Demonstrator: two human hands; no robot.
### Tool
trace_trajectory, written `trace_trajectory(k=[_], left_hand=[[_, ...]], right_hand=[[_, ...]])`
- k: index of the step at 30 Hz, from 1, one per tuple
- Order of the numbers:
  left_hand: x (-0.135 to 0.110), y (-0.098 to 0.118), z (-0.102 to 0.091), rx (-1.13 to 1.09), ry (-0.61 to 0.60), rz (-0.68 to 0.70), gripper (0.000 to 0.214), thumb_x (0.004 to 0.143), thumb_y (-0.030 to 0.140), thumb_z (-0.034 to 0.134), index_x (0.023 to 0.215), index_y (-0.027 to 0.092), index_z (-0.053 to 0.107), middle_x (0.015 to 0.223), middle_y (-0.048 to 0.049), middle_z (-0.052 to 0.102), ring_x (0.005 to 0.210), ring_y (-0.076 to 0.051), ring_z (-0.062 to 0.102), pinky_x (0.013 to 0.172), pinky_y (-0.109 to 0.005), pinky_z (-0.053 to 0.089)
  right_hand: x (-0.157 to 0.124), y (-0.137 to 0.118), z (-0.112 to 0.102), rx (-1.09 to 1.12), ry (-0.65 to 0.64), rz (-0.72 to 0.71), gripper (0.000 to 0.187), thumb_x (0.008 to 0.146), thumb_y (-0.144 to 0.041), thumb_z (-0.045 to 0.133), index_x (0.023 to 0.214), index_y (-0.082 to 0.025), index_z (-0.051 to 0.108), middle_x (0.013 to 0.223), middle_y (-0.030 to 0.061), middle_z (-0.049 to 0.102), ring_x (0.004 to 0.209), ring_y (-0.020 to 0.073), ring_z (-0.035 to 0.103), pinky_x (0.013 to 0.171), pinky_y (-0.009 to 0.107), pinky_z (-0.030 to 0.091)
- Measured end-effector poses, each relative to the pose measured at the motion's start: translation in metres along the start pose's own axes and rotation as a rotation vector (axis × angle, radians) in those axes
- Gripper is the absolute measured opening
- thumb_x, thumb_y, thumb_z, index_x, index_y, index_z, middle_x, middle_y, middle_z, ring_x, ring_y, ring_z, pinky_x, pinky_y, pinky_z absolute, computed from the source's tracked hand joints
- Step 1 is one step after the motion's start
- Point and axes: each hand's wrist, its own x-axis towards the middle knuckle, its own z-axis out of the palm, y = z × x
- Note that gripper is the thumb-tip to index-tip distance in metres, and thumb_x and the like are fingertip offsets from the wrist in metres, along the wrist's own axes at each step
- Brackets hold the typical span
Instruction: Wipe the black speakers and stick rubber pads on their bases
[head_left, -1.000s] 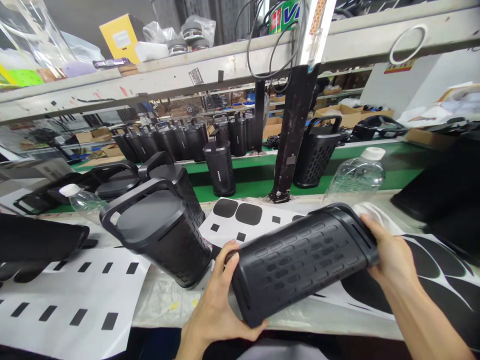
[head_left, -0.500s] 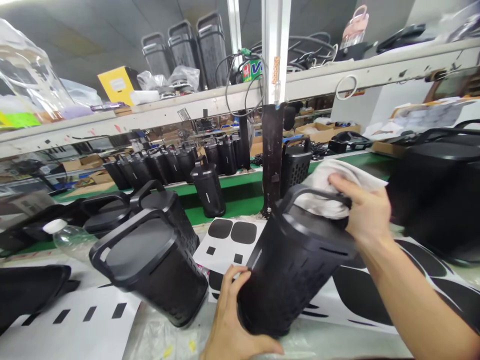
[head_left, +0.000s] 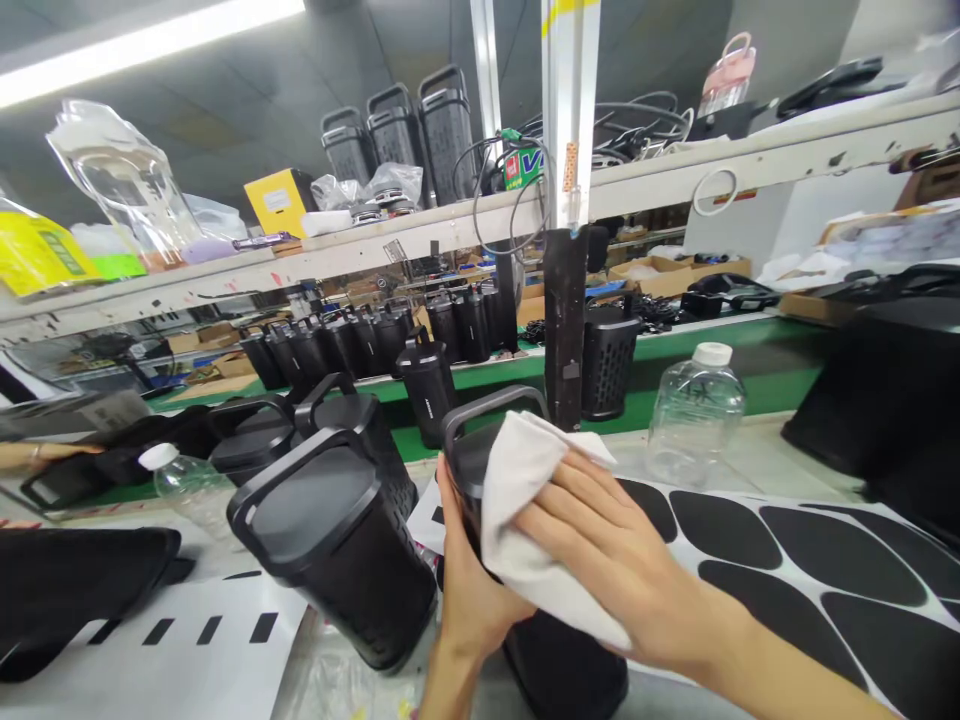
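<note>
A black portable speaker [head_left: 564,668] with a carry handle leans in front of me. My left hand [head_left: 474,588] grips its left side, fingers along the edge and thumb across the front. My right hand [head_left: 600,545] presses a folded white cloth [head_left: 517,490] flat against the speaker's upper front, covering much of that face. Just to the left stands a second black speaker [head_left: 341,545] with its handle up, touched by neither hand. Another speaker [head_left: 360,415] is partly hidden behind it.
Sheets of black stickers [head_left: 795,560] lie at right, and another sheet [head_left: 217,660] at left. Clear plastic bottles stand at right [head_left: 694,415] and left [head_left: 191,485]. A co-worker's hand [head_left: 56,450] shows at far left. Several speakers line the green belt [head_left: 487,385] behind a post [head_left: 564,320].
My right hand and the cloth have moved from the speaker's top rear edge down to its front. My left hand has shifted higher on the side. The speaker has turned and the view tilted up.
</note>
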Motion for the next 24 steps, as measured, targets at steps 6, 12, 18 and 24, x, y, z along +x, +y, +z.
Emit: trace_trajectory(k=[6, 12, 18, 24], left_hand=[[-0.002, 0.008, 0.009, 0.002, -0.018, 0.072, 0.125, 0.064, 0.054, 0.080, 0.156, 0.016, 0.005, 0.158, -0.0172, 0.034, 0.147, -0.034, 0.031, 0.122, -0.048, 0.027], [-0.001, 0.012, 0.013, 0.004, 0.075, 0.028, 0.125, 0.060, 0.054, 0.083, 0.154, 0.014, 0.012, 0.154, -0.0191, 0.040, 0.144, -0.033, 0.036, 0.120, -0.048, 0.030], [0.008, 0.009, 0.014, -0.071, 0.104, -0.050, 0.122, 0.063, 0.058, 0.080, 0.155, 0.018, 0.011, 0.149, -0.0181, 0.045, 0.142, -0.035, 0.039, 0.120, -0.054, 0.028], [0.013, 0.007, 0.004, -0.038, 0.130, -0.098, 0.127, 0.062, 0.068, 0.075, 0.155, 0.014, 0.008, 0.151, -0.0206, 0.042, 0.142, -0.034, 0.040, 0.118, -0.048, 0.034]], right_hand=[[0.052, -0.002, -0.003, -0.176, -0.545, -0.015, 0.030, 0.097, -0.024, 0.041, 0.100, -0.023, 0.072, 0.099, 0.0018, 0.074, 0.087, 0.0185, 0.070, 0.076, 0.031, 0.057], [0.033, 0.007, -0.011, -0.073, -0.344, -0.229, 0.034, 0.095, -0.021, 0.040, 0.118, -0.017, 0.065, 0.118, 0.0078, 0.070, 0.113, 0.0197, 0.064, 0.100, 0.034, 0.049], [-0.056, 0.041, -0.007, -0.024, -0.098, 0.209, 0.043, 0.093, -0.025, 0.050, 0.134, -0.020, 0.060, 0.136, 0.0093, 0.060, 0.129, 0.0257, 0.055, 0.109, 0.042, 0.045], [-0.097, 0.041, 0.013, 0.492, 0.311, 1.285, 0.054, 0.078, -0.061, 0.067, 0.114, -0.022, 0.072, 0.110, 0.0068, 0.074, 0.110, 0.0287, 0.067, 0.089, 0.037, 0.058]])
